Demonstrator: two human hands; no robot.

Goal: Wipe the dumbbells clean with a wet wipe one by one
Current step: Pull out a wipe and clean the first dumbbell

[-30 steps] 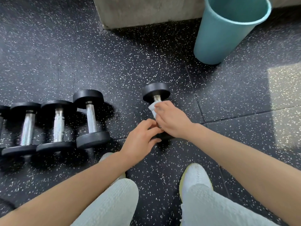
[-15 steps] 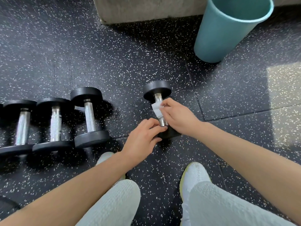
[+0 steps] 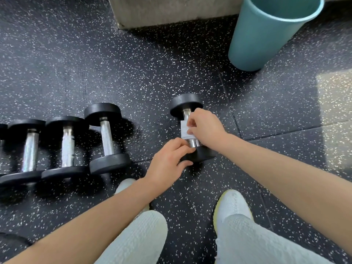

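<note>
Dumbbell (image 3: 185,104): matt black heads, shiny metal handle; wet wipe (image 3: 184,130): thin cloth; floor (image 3: 152,73): speckled, matt.

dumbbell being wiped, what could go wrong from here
1. The dumbbell lies on its round heads. If the left hand loosens its grip on the near head, the rubbing may roll it sideways.
2. The wet wipe is a small folded piece pinched by the right hand, so it may slip off the chrome handle.
3. Only the handle is under the wipe, so the black heads might get skipped.
</note>
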